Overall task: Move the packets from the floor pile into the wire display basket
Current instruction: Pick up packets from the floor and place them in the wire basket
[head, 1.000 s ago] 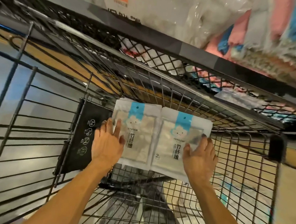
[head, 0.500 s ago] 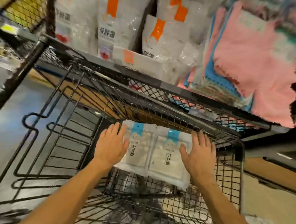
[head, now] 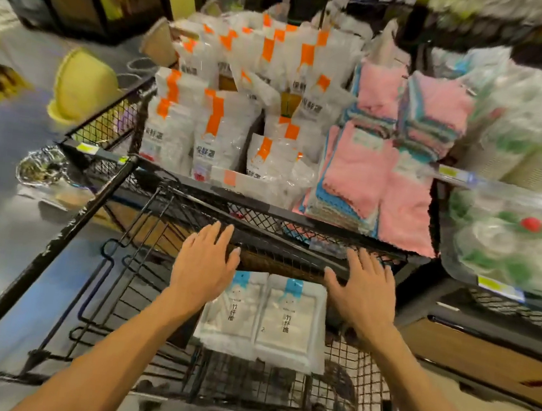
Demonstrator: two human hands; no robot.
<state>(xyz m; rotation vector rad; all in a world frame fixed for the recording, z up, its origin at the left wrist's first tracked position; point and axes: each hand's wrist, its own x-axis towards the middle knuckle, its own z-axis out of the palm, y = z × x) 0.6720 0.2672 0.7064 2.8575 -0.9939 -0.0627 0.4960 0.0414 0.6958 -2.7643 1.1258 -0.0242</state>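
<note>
Our left hand and right hand hover flat, fingers straight, holding nothing. Between and just below them two packets lie side by side in the wire display basket. Beyond stand orange-labelled bags and pink cloths.

Packets: glossy white plastic before you.
Wire display basket: dark, matt metal mesh.
Cloths: fluffy pink fabric, far right.
Floor: smooth, slightly shiny.

Dim, warm indoor light; heavy motion blur and wide-angle bending smear the frame's edges.
</note>
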